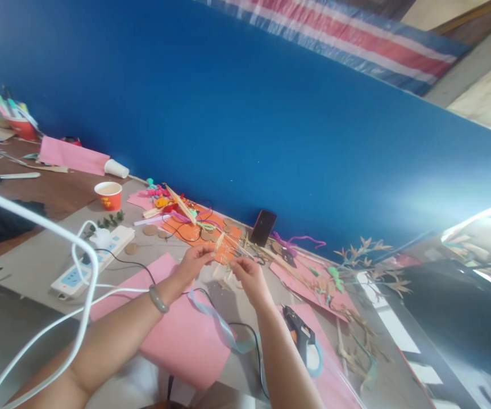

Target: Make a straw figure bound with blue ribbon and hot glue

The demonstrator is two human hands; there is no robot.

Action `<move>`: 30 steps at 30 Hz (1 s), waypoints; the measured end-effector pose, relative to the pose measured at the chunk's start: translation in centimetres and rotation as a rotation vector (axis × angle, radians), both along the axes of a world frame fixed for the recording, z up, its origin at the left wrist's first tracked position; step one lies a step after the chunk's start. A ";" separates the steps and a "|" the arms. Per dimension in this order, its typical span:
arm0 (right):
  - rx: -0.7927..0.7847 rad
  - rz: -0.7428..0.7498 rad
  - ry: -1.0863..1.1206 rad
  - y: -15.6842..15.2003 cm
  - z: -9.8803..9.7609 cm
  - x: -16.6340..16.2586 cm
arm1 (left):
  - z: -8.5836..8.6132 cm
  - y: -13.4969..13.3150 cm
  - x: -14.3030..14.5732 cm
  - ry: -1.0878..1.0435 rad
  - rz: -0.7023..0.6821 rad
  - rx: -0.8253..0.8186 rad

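My left hand (pixel 197 261), with a bracelet (pixel 159 299) on its wrist, pinches a thin pale strip (pixel 219 242) that sticks up past its fingertips. Close beside it, my right hand (pixel 248 275) has thumb and finger pressed together; what lies between them is too small to make out. Small pale scraps (pixel 224 276) show on the table just below both hands. Beyond the fingers lies an orange sheet (pixel 186 229) with thin sticks and wires over it. A pink sheet (pixel 190 346) spreads beneath my left forearm, and a pale blue ribbon (pixel 217 318) curls between my arms.
A glue gun (pixel 299 329) lies right of my right forearm. At left are a power strip (pixel 92 262), a paper cup (pixel 108 196) and a white cable (pixel 90 295) crossing close in front. A phone (pixel 263 227) leans on the blue wall (pixel 245 113). Dried twigs (pixel 360 335) lie at right.
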State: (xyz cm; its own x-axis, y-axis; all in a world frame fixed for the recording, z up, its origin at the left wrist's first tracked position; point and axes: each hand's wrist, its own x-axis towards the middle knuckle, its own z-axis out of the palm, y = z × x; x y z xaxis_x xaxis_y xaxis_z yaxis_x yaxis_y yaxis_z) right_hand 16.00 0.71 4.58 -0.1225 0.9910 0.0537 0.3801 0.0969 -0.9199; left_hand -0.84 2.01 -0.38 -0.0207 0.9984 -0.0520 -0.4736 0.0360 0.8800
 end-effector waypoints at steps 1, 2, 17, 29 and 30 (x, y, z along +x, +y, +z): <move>0.001 -0.018 0.017 0.2 -0.3 -0.2 | 0.0 0.0 0.0 0.004 -0.010 0.009; -0.001 -0.038 0.037 0.4 -0.7 -0.3 | 0.0 0.0 0.0 0.010 -0.018 0.018; -0.092 -0.085 0.477 0.6 -2.9 0.2 | 0.3 -0.8 0.6 0.071 -0.064 -0.027; -0.306 -0.035 0.852 0.3 -3.0 0.3 | 0.4 -1.0 0.6 0.025 -0.070 -0.075; -0.319 -0.038 0.866 0.3 -3.1 0.3 | 0.5 -1.0 0.6 0.025 -0.066 -0.078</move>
State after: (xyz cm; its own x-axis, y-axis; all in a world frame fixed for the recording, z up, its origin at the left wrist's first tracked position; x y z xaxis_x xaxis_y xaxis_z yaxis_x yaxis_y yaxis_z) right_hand 16.30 1.02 1.45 -0.1338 0.9772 -0.1649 -0.4553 -0.2085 -0.8656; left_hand -0.22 0.96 0.11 0.0430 0.9906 -0.1302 -0.4461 0.1356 0.8846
